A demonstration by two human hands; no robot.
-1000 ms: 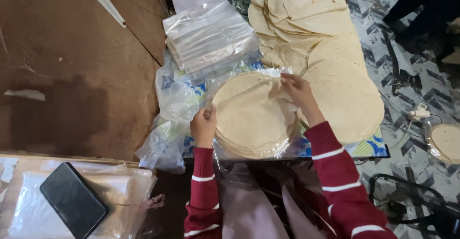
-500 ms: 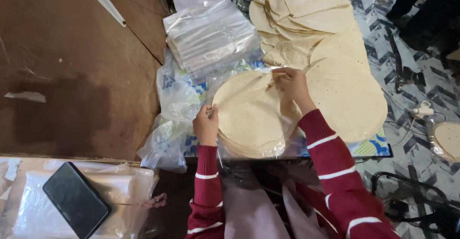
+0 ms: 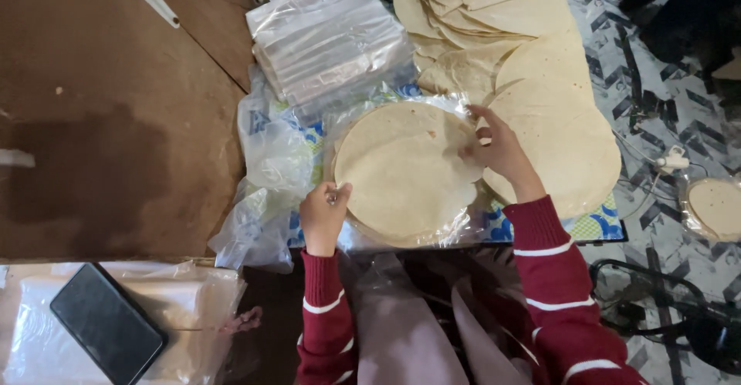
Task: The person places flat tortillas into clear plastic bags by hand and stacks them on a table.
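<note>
In the head view, a stack of round flatbreads [image 3: 405, 170] lies inside a clear plastic bag [image 3: 455, 234] at the near edge of the low table [image 3: 594, 227]. The left hand [image 3: 323, 215] is closed, pinching the bag's film at the stack's near left rim. The right hand [image 3: 500, 149] is open, its fingers spread on the stack's right rim. More loose flatbreads [image 3: 556, 122] overlap along the table's right side. A pile of empty clear bags [image 3: 332, 45] sits at the far left corner. A black phone [image 3: 108, 323] rests on plastic sheets at lower left.
</note>
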